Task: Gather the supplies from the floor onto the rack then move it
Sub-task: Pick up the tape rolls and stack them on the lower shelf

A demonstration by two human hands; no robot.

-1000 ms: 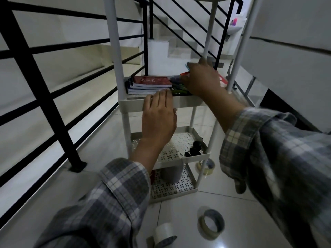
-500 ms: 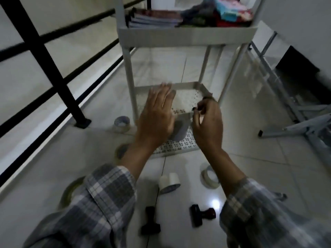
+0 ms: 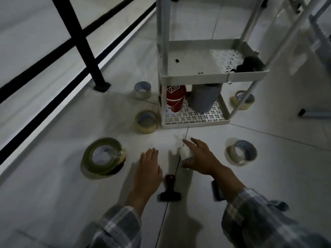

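White tiles of the floor [image 3: 53,203] are carrying scattered supplies around the rack [image 3: 195,76], a pale tiered stand whose two lower shelves are showing. The right hand [image 3: 202,158] is reaching down just in front of the rack's bottom shelf and grasping a white tape roll [image 3: 186,153], fingers curling over it and thumb tucking under its near end. Whether that roll is touching the floor cannot be told. The left hand [image 3: 148,169] is hovering released just left of it, palm down with straight fingers, holding nothing. A black stamp [image 3: 170,190] is lying on the floor further out from the rack, between the two forearms. A second dark stamp [image 3: 216,193] is peeking out from behind the right forearm. Off the rack's front left, a large yellowish tape roll [image 3: 103,156] is lying flat. A smaller tan tape roll [image 3: 147,121] is sitting just beside the bottom shelf's front left corner, and a clear tape roll [image 3: 142,90] is sitting further back along the rack's left side. Off the front right, a pale tape roll [image 3: 240,153] is resting on the tiles, and another tape roll [image 3: 241,100] is sitting close by the rack's right leg. On the bottom shelf a red can [image 3: 174,97] and a grey container [image 3: 204,97] are standing side by side, while some dark objects [image 3: 249,66] are lying in the right front corner of the shelf above. A black railing [image 3: 80,42] is running along the floor left of the rack.
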